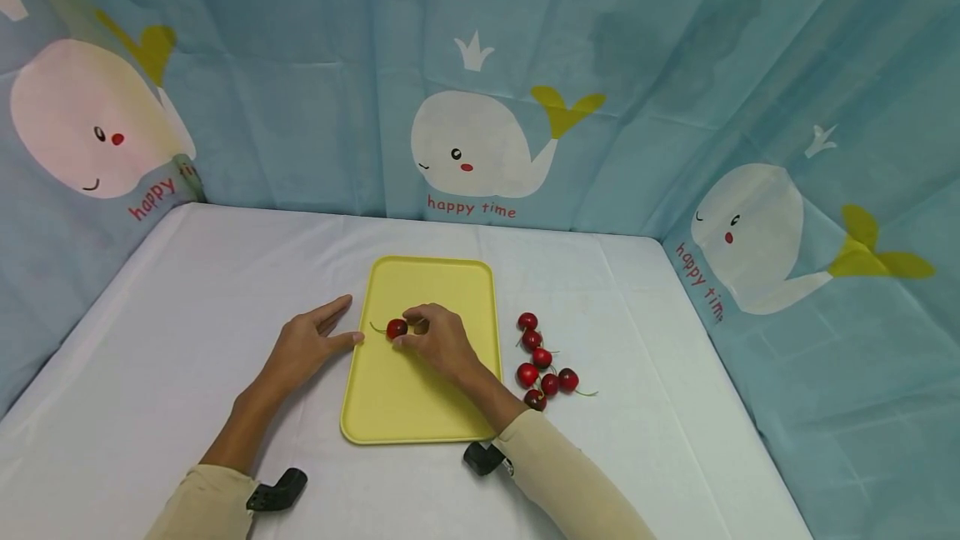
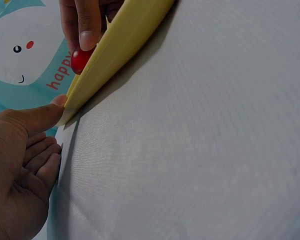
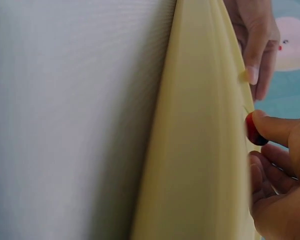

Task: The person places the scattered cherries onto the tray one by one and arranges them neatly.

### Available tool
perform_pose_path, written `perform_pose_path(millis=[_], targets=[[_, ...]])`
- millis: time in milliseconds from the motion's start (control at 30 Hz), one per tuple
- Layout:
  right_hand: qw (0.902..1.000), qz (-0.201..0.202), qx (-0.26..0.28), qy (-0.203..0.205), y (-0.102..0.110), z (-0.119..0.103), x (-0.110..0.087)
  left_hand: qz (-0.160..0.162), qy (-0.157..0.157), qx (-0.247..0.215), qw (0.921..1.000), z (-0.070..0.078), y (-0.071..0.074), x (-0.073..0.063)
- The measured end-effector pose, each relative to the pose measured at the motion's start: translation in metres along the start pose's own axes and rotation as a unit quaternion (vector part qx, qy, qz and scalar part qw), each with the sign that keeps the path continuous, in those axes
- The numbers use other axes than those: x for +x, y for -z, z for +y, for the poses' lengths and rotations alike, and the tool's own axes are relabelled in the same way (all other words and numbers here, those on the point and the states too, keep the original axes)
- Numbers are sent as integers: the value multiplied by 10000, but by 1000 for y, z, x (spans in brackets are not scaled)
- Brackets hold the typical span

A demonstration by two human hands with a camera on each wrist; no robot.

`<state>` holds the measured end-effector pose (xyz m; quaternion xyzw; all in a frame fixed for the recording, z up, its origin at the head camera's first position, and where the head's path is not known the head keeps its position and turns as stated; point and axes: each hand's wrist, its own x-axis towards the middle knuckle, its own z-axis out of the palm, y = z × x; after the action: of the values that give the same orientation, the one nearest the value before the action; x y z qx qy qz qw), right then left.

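A dark red cherry (image 1: 397, 328) with a thin green stem is at the left side of the yellow tray (image 1: 427, 282), its stem pointing left. My right hand (image 1: 442, 342) reaches over the tray and pinches this cherry between thumb and index finger. In the right wrist view the thumb lies against the cherry (image 3: 255, 131), while the other fingers curl loosely below. My left hand (image 1: 309, 346) is beside the tray's left edge, fingers extended. Its thumb touches the tray's rim (image 2: 70, 102) in the left wrist view.
Several cherries (image 1: 542, 357) with stems lie in a loose group on the white tablecloth (image 1: 637, 440), just right of the tray. A blue curtain (image 1: 300, 132) printed with whales closes off the table's back and sides.
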<state>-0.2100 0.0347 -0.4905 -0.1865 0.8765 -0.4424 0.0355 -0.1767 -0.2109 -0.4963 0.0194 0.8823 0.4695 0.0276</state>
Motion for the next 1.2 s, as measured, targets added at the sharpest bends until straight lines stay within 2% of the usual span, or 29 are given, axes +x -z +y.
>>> perform_pose_path(millis=[200, 733, 1200], targets=[[10000, -4, 68, 3, 1, 2, 0, -24, -4, -14, 10000, 1, -1, 0], [9974, -81, 715, -25, 15, 6, -10, -35, -31, 10, 10000, 2, -1, 1], [9919, 115, 1265, 8, 35, 1, -23, -15, -48, -70, 10000, -1, 0, -1]])
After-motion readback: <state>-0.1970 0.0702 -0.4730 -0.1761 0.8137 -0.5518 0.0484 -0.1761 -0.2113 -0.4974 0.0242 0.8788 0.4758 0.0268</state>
